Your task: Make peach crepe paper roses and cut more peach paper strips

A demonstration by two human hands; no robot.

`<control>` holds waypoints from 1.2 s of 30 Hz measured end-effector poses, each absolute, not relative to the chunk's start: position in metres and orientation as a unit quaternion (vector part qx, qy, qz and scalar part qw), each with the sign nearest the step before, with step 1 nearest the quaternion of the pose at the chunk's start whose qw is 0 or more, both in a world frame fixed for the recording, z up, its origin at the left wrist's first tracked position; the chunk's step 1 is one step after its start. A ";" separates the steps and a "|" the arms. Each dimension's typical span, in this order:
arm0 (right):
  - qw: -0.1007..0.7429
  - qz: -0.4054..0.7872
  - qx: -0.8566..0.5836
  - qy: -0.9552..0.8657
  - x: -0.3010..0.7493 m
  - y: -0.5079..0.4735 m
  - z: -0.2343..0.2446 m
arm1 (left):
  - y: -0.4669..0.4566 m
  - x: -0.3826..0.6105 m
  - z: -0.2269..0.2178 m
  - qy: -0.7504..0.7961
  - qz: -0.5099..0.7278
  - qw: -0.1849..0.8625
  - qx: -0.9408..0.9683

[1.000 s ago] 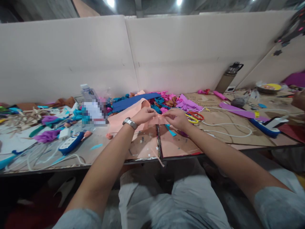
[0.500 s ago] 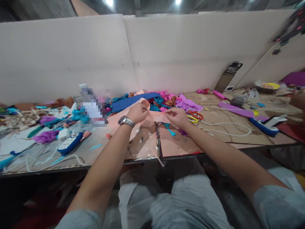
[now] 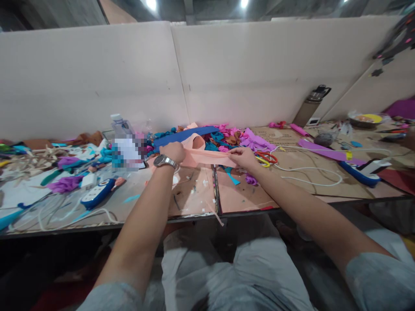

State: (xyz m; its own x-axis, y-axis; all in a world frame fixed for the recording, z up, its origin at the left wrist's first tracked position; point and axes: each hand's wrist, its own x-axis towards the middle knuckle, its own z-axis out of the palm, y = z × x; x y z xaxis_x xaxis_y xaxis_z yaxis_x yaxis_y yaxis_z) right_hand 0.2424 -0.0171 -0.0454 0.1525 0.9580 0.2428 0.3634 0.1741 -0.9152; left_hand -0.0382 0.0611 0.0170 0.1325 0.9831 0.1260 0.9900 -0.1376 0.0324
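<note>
A peach-coloured strip (image 3: pixel 207 158), of crepe paper or thin cloth, stretches between my two hands just above the table. My left hand (image 3: pixel 173 154), with a metal watch on the wrist, is closed at the strip's left part. My right hand (image 3: pixel 244 158) pinches the other end between thumb and fingers. Behind the strip a loop of the same peach material (image 3: pixel 196 141) curls up. Beyond it lies a flat blue strip (image 3: pixel 184 136) on a heap of teal, pink and brown scraps (image 3: pixel 220 137).
Scissors with red and yellow handles (image 3: pixel 266 159) lie right of my right hand, near a white cable (image 3: pixel 311 170). At left stand a clear bottle (image 3: pixel 121 125) and a blue-white power strip (image 3: pixel 98 193). A dark flask (image 3: pixel 311 106) stands by the white partition (image 3: pixel 259 73).
My left hand has moved left and slightly down along the peach strip, so a longer, flatter stretch shows between my hands. My right hand has shifted slightly right.
</note>
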 end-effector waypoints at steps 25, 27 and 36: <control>0.480 0.300 -0.495 -0.659 0.235 -0.021 -0.048 | 0.020 0.028 0.001 -0.309 -0.175 -0.138 -0.924; 0.480 0.288 -0.490 -0.668 0.235 -0.021 -0.050 | 0.020 0.027 0.001 -0.307 -0.173 -0.154 -0.923; 0.479 0.202 -0.456 -0.722 0.234 -0.024 -0.050 | 0.018 0.027 0.007 -0.317 -0.167 -0.232 -0.904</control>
State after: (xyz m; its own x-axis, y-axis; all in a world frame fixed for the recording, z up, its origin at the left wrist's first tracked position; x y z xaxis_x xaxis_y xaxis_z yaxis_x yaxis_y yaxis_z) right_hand 0.2343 -0.0235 -0.0496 -0.1250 0.8527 0.5071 0.4655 0.5018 -0.7290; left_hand 0.0267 0.0181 0.0071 0.7433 0.6509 0.1547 0.4962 -0.6914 0.5251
